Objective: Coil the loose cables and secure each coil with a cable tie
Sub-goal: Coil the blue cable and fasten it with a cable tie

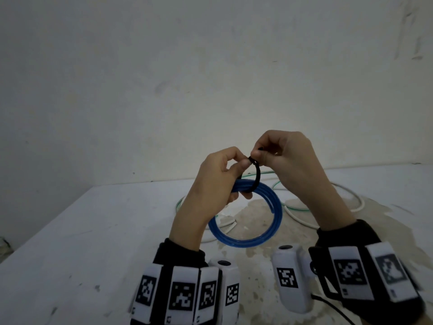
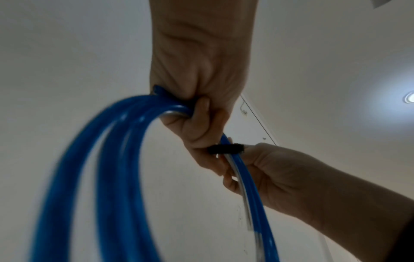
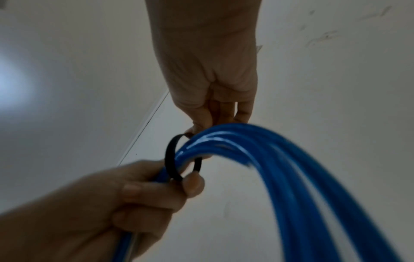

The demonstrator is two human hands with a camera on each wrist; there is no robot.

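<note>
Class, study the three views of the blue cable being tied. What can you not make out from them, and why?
- Head view: whether the black tie is fastened; the hands, left hand and right hand, cover its ends.
- Both wrist views: the blue coil is blurred and cut off by the bottom edge.
- Head view: the white cables partly hidden behind the hands.

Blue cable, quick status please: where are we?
Left hand grips blue coil. Right hand pinches black tie, looped round it, still loose. White cables uncoiled on table; nothing blocking.

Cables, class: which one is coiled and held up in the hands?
The blue cable, looped through a black tie; the white cable lies loose on the table.
</note>
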